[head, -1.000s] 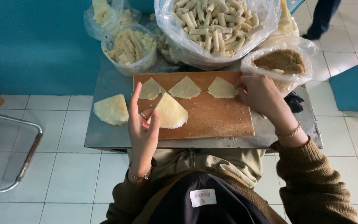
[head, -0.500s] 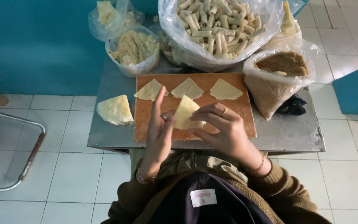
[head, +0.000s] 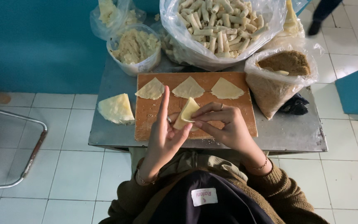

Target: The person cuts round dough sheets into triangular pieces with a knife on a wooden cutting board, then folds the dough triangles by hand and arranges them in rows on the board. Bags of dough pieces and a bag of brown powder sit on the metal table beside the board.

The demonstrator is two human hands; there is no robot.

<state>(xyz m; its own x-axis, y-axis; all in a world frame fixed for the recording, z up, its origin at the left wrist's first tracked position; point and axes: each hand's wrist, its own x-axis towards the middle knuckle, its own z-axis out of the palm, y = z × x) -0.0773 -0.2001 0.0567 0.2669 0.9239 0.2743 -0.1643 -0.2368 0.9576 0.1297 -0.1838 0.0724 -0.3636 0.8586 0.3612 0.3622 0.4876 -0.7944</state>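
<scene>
A pale triangular pastry wrapper (head: 186, 113) is lifted off the wooden board (head: 237, 112) and held between both hands. My left hand (head: 164, 137) supports it from below, with the index finger pointing up. My right hand (head: 224, 124) pinches and folds the wrapper's edge with thumb and fingers. Three more flat wrappers (head: 188, 88) lie in a row at the board's far edge.
A stack of wrappers (head: 115, 108) sits left of the board on the metal table (head: 295, 137). Behind it are a tub of pale filling (head: 135, 45), a big bag of finished rolls (head: 218, 23) and a bag of brown crumbs (head: 282, 66). A metal frame (head: 25, 161) stands at the left.
My right hand came back from the crumb bag to the board's middle. The wrapper was lifted off the board, and both hands now fold it.
</scene>
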